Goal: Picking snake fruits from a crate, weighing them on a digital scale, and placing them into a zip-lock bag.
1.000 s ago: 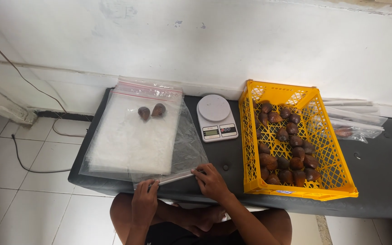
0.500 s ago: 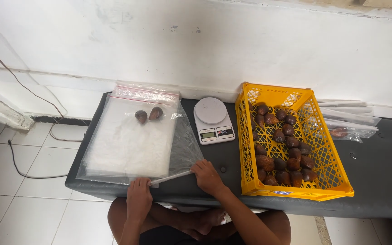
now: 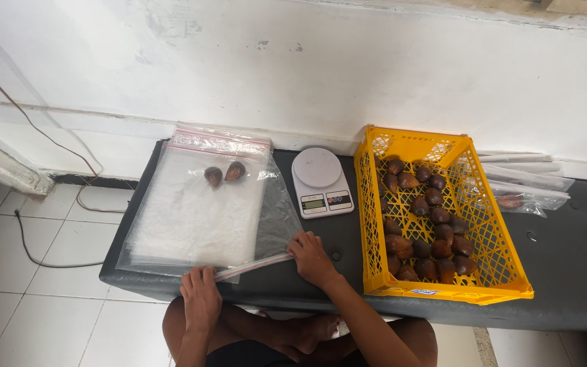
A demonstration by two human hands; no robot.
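Observation:
A clear zip-top plastic bag (image 3: 198, 211) lies flat on the dark bench (image 3: 565, 272), on a stack of similar bags. Two brown scaly fruits (image 3: 223, 174) sit at its far end. My left hand (image 3: 200, 299) and my right hand (image 3: 312, 258) pinch the two ends of the bag's zip strip (image 3: 253, 267) at the near edge. A white kitchen scale (image 3: 321, 181) stands to the right of the bag. Beyond it is a yellow plastic crate (image 3: 484, 278) holding several more brown fruits (image 3: 424, 224).
More clear bags (image 3: 524, 183) lie at the far right behind the crate, one with a fruit inside. A white wall runs along the back. A cable (image 3: 35, 251) trails over the tiled floor on the left. My knees show below the bench edge.
Both hands have stayed on the zip strip, with the left hand sliding slightly along the near edge. The camera view shifted a little; fruits, scale and crate have not moved.

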